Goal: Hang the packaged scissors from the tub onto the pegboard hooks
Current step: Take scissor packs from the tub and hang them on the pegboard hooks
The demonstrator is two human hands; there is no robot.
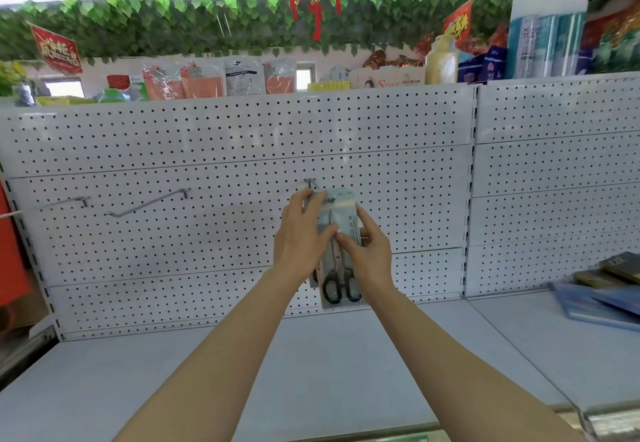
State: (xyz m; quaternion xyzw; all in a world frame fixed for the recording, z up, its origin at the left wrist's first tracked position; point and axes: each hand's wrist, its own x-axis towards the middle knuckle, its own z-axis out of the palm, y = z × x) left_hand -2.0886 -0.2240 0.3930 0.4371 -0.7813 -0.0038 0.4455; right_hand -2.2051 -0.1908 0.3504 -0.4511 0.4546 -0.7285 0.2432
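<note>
I see a shop: white pegboard (207, 234) display shelving with hooks (149, 203), packaged goods (242, 76) stacked above, red sale signs (57, 47).

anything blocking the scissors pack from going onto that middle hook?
Nothing visible does. Both hands, left hand and right hand, grip the packaged scissors right at the hook, its top edge just below the hook's base. The pegboard around is bare; whether the hang hole has caught cannot be told.
</note>
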